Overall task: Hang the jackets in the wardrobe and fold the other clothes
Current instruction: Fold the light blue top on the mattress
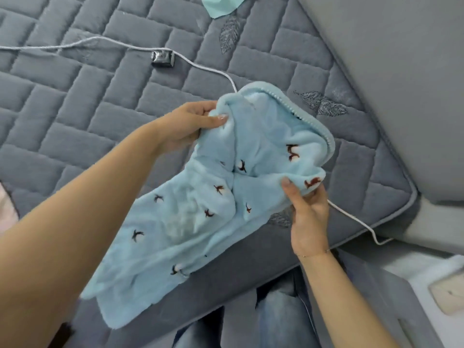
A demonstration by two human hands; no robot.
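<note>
Fleece garment [200, 209] hangs diagonally; waistband upper-right

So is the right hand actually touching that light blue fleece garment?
Touching. The head view shows the right hand pinching the light blue fleece garment's edge, thumb on top.

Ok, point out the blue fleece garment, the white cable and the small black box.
blue fleece garment [200, 222], head view, middle of the fabric.
white cable [208, 69], head view, stretch right of the box.
small black box [162, 58], head view, top face.

The garment [200, 209] hangs between both hands over the mattress [75, 96]. A cable [206, 69] lies on the mattress behind it.
</note>
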